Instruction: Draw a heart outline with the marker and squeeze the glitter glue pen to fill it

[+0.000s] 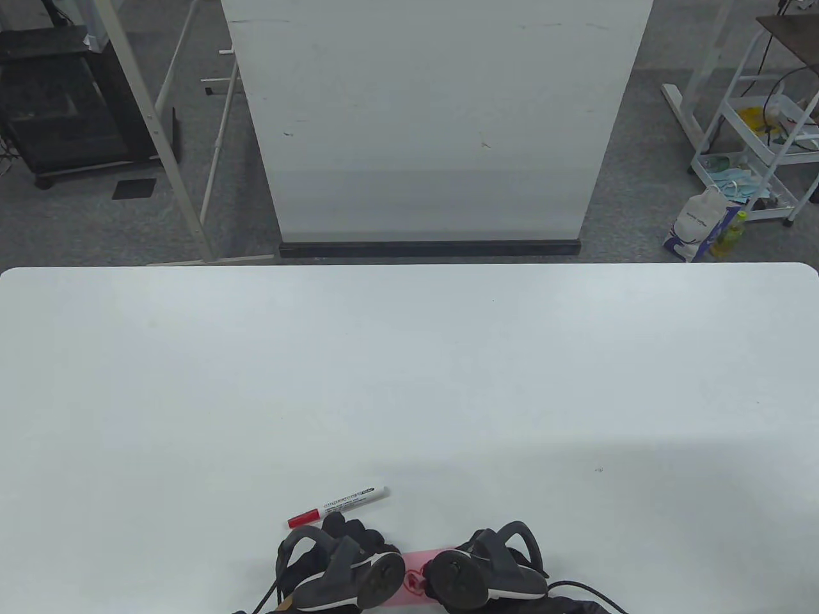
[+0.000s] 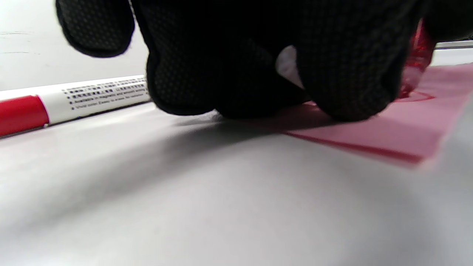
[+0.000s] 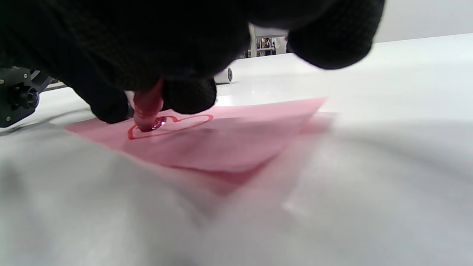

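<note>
At table's [image 1: 409, 358] near edge | right hand [image 3: 155, 55] pinches glue pen [image 3: 147, 107] | far side open

Table view looks down from above the near edge, facing across the white table [image 1: 409, 384]. Both wrist views sit almost at tabletop level, very close (fingers fill the top). All three share the pink paper [image 3: 236, 144].
</note>
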Tool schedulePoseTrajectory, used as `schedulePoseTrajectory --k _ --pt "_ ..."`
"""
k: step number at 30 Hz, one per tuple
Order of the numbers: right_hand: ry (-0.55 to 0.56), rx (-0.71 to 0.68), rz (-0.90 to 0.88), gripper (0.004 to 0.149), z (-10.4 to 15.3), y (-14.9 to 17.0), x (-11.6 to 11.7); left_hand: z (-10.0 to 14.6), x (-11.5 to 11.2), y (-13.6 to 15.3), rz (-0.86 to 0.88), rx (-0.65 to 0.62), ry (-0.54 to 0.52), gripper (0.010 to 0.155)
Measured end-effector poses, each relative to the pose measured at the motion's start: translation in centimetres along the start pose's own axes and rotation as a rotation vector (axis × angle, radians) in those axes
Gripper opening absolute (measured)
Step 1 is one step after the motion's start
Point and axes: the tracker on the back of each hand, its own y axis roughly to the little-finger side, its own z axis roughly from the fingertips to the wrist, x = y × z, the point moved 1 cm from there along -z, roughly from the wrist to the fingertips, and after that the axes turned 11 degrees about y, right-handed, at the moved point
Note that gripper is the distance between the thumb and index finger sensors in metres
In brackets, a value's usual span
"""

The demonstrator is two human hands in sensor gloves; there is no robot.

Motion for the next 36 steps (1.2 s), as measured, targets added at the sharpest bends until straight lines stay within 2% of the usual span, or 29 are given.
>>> schedulePoseTrajectory --k 4,9,16,22,25,30,36 --pt "0.025 0.027 0.025 0.040 -0.06 0.11 -0.07 -0.01 -0.01 0.01 0.001 0.000 0.000 0.045" --pt "-0.068 0.002 -0.002 0.039 0.05 0.16 -0.45 -0.01 0.01 -0.04 -0.004 0.001 0.003 0.045" --pt "0.024 0.024 0.066 0.040 0.07 0.02 -0.38 -0.02 0.01 -0.05 -0.006 0.000 0.001 0.046" --pt "-0.051 0.015 0.025 0.039 0.13 0.24 -0.59 -0.03 0.02 -0.06 -0.006 0.000 0.002 0.045" --pt "-0.043 0.001 0.006 0.039 0.05 0.06 -0.37 -0.04 0.02 -0.05 -0.006 0.000 0.002 0.045" --pt "0.018 0.024 0.069 0.040 0.11 0.02 -0.54 -0.04 0.02 -0.07 -0.005 0.001 0.002 0.045" --pt "-0.044 0.016 0.038 0.039 0.19 0.18 -0.66 -0.05 0.02 -0.09 -0.005 0.004 0.005 0.045"
